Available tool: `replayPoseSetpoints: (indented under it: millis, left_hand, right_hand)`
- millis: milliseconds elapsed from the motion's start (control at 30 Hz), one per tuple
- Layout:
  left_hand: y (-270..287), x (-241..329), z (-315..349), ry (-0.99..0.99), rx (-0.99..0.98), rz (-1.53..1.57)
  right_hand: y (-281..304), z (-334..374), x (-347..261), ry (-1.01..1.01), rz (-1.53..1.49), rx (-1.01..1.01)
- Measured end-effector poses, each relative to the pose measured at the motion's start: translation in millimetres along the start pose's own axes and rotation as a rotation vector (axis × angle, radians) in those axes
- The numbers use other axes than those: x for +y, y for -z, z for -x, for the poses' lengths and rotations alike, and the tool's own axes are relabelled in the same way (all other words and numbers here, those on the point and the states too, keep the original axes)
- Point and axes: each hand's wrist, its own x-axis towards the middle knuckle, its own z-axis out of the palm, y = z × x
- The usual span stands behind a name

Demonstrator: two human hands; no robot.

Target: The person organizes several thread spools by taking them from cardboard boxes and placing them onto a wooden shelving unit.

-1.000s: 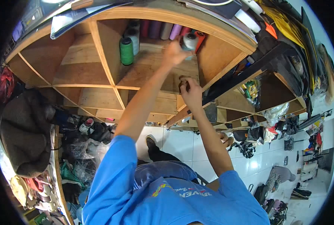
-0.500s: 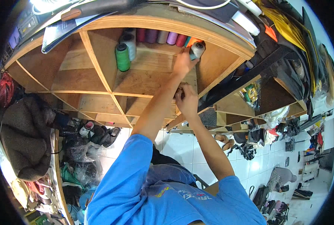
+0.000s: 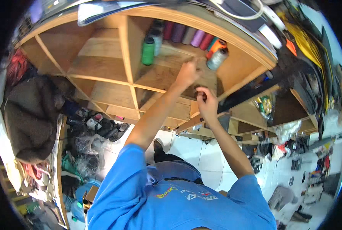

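Observation:
My left hand point(image 3: 189, 73) is over the floor of a wooden cubby point(image 3: 161, 82); its fingers are blurred, and no spool shows in it. Just to its right and nearer me, my right hand point(image 3: 207, 102) is curled with thumb and fingers together at the cubby's front, near a small dark patch I cannot make out. A grey thread spool point(image 3: 217, 58) stands at the cubby's right side, apart from my left hand. Behind it is an orange spool point(image 3: 217, 45). On the left stand a green spool point(image 3: 148, 51) and a pale grey one point(image 3: 156, 42).
Purple, red and brown spools point(image 3: 188, 35) line the cubby's back. Papers point(image 3: 105, 10) and a white cable point(image 3: 244, 16) lie on the shelf top. A dark brown cloth point(image 3: 31, 119) hangs left. Plastic bags point(image 3: 90, 147) and shoes point(image 3: 117, 132) sit below on the tiled floor point(image 3: 184, 147).
My left hand has let go of the grey spool, now standing beside the orange one, and has drawn back toward me. My right hand stays curled. The whole view has shifted.

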Motion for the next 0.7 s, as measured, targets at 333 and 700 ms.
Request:
replayPoseSetpoints:
  millis: [333,700]
  left_hand:
    - [226,64,276,0.653,0.516,-0.146]
    - [270,206,534,0.899,1.419,-0.662]
  right_hand:
    - [-137,130,-81,-0.05,-0.507,-1.111]
    - [-226,291,-234,0.579,-0.503,-2.206]
